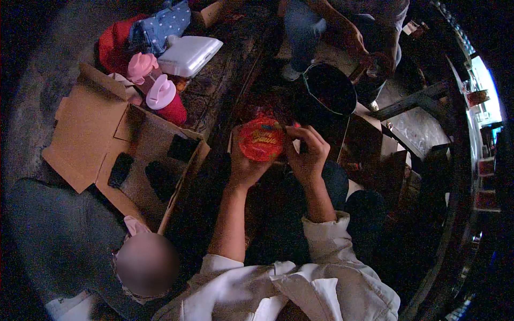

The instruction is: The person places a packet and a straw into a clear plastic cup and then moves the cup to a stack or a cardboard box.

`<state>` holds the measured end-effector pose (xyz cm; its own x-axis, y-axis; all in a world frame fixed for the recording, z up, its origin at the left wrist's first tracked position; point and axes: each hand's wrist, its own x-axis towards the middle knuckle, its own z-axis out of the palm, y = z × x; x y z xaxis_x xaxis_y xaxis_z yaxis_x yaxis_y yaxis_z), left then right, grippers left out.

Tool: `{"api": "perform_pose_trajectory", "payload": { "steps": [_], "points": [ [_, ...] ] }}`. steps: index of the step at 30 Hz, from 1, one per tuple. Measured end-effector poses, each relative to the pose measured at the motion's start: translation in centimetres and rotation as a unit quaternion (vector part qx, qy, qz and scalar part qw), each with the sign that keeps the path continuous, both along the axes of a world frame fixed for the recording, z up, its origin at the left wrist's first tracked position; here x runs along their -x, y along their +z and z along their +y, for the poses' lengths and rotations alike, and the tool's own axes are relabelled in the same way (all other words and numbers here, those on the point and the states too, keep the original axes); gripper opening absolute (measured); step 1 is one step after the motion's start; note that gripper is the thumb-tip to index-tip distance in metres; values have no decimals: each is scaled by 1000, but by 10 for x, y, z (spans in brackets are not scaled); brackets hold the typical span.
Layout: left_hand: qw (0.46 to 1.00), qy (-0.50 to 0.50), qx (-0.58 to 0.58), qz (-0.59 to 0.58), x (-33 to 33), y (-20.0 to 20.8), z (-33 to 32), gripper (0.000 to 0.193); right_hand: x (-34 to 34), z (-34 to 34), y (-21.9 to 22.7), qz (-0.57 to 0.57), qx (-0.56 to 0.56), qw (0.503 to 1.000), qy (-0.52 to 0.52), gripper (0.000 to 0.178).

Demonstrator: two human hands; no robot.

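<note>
In front of me my left hand (249,170) is closed round a rounded, shiny red see-through package (261,145) with yellow printing on it. Whether it is a bag or a tub I cannot tell. My right hand (307,154) is at the package's right edge, thumb and fingers pinched together there. What lies between those fingers is too dark to make out. Just behind the package, some dark red stuff blends into the shadow.
An open cardboard box (91,128) at left holds several black pieces (163,179). Behind it stand pink-lidded cups (162,92) and a silvery case (191,55). A black bucket (329,88) sits ahead, near another person's hands (356,45). Someone is close at lower left (51,235).
</note>
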<state>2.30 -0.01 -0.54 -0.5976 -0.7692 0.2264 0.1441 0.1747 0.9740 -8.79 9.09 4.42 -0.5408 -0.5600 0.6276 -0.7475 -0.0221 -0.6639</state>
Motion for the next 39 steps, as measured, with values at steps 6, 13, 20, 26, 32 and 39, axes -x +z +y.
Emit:
{"api": "perform_pose_trajectory", "payload": {
  "steps": [6, 13, 20, 26, 32, 39],
  "points": [
    [997, 9, -43, 67, 3, 6, 2, 65, -4, -3, -10, 10, 11, 999, -45, 25],
    [997, -11, 7, 82, 4, 7, 2, 73, -7, -2, -7, 11, -4, 999, -40, 26],
    [997, -57, 4, 60, 1, 10, -1, 72, -3, -4, -3, 52, 7, 998, -20, 24],
    [997, -56, 51, 28, 1, 15, -2, 70, -1, -1, -3, 40, -2, 999, -26, 19],
    [985, -85, 150, -15, 3, 9, -2, 66, -1, -2, -7, 4, -12, 1000, -29, 18],
    [988, -83, -44, 126, 11, 9, 8, 66, -2, -3, -10, -24, 29, 998, -50, 24]
  ]
}}
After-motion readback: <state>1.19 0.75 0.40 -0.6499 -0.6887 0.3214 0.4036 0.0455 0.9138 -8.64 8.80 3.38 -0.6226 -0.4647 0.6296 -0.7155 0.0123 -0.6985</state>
